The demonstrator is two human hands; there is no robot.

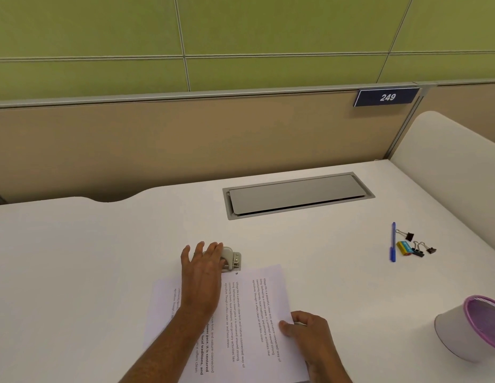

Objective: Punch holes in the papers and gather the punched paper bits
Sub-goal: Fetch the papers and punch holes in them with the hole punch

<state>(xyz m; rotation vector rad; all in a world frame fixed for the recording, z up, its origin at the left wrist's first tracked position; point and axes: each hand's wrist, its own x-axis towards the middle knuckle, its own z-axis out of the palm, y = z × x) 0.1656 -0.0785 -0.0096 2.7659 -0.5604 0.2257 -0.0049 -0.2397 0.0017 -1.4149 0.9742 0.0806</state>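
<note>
Several printed papers [251,313] lie fanned out on the white desk [88,258] in front of me. At their far edge sits a beige hole punch [232,259], its mouth over the top sheet's edge, and a small punched hole shows in that sheet just beside it. My left hand [203,268] lies flat on the punch lever, fingers spread. My right hand [307,331] pinches the right edge of the top sheet between thumb and fingers. No loose paper bits are visible.
A white cup with a purple rim [467,327] lies tilted at the right edge. Farther back on the right are a blue pen [393,241], a yellow eraser [404,247] and three black binder clips [419,246]. A grey cable hatch [297,195] is set into the desk's rear, before the partition.
</note>
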